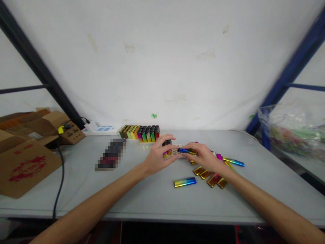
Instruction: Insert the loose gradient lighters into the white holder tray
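Note:
My right hand (201,156) pinches a shiny blue-and-gold lighter (187,151) between thumb and fingers, its dark end pointing left. My left hand (161,152) curves around the left part of a small white tray (179,147), thumb on the near side and fingers over the top; its exact contact is partly hidden. Dark-topped lighters (166,154) stand upright in that tray, seen between my left fingers. Under and beside my right hand lies a loose pile of metallic lighters (205,173), partly covered. One yellow-to-blue lighter (185,182) lies alone nearer the front.
Filled blocks of upright lighters (148,134) stand near the wall, beside a white power strip (106,129). A blurred dark flat object (111,155) lies left. Cardboard boxes (27,169) and a black cable (61,169) occupy the left edge. A clear plastic bag (297,132) is at right.

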Available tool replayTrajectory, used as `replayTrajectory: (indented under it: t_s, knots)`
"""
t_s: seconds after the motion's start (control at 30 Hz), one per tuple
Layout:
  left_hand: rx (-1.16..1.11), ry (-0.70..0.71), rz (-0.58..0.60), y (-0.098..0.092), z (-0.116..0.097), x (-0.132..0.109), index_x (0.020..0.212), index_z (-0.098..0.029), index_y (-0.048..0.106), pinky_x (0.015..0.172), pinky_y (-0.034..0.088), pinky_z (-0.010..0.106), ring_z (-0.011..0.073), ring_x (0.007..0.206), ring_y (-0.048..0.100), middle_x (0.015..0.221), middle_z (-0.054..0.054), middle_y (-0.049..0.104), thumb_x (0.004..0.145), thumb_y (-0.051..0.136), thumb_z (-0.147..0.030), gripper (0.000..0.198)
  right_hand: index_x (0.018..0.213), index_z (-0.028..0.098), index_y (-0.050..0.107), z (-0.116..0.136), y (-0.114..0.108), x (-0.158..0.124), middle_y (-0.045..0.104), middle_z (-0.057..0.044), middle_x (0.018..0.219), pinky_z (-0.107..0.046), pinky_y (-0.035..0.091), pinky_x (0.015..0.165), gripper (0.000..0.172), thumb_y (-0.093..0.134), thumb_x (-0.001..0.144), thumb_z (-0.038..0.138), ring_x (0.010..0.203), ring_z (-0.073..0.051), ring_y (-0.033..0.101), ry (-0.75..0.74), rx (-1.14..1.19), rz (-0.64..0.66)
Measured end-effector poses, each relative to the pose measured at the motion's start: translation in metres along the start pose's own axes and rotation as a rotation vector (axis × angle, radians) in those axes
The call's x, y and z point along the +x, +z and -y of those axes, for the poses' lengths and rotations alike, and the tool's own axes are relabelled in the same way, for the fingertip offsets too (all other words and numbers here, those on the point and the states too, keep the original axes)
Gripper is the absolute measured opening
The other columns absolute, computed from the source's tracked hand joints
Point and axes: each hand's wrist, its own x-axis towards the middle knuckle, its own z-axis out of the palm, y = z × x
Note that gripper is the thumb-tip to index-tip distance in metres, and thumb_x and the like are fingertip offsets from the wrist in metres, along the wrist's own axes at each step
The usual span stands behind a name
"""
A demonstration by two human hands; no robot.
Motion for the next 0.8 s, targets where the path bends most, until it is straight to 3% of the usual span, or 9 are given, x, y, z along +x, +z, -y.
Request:
replayTrajectory:
  t_s: [0.27,0.47,0.6,0.8]
  knots:
    - [-0.071,-0.096,0.002,0.001,-0.007,0.003,0.105,-0.020,0.074,0.107,0.052,0.045,0.0246,0.121,0.062,0.121,0.012,0.067,0.091,0.073,-0.022,0.014,0.121,0.023,0.069,-0.002,0.008,-0.002,0.074,-0.008,0.119,-0.039,0.054,0.094,0.028,0.066,0.096,0.038,0.107,-0.023,0.069,-0.052,-0.100,0.000]
    - [-0.044,-0.138,-0.066,-0.011,0.002,0.010,0.098,-0.019,0.073,0.107,0.050,0.047,0.0249,0.116,0.064,0.111,0.011,0.072,0.089,0.073,-0.021,0.009,0.122,0.023,0.066,-0.007,-0.002,0.001,0.072,-0.009,0.112,-0.039,0.055,0.091,0.026,0.055,0.102,0.035,0.100,-0.023,0.069,-0.037,-0.222,-0.144]
    - [-0.005,-0.134,-0.023,-0.012,0.013,0.009,0.094,-0.019,0.072,0.106,0.051,0.048,0.0263,0.116,0.065,0.107,0.011,0.073,0.087,0.073,-0.020,0.007,0.113,0.022,0.067,-0.012,-0.010,0.002,0.071,-0.008,0.104,-0.038,0.055,0.087,0.020,0.052,0.104,0.031,0.095,-0.022,0.068,-0.062,-0.294,-0.182]
    - [0.018,-0.107,0.054,-0.014,0.021,0.007,0.098,-0.018,0.072,0.105,0.052,0.048,0.0256,0.114,0.065,0.109,0.012,0.072,0.089,0.070,-0.020,0.010,0.105,0.019,0.066,-0.011,-0.010,0.002,0.069,-0.007,0.101,-0.035,0.054,0.085,0.018,0.051,0.104,0.029,0.091,-0.020,0.066,-0.082,-0.323,-0.115]
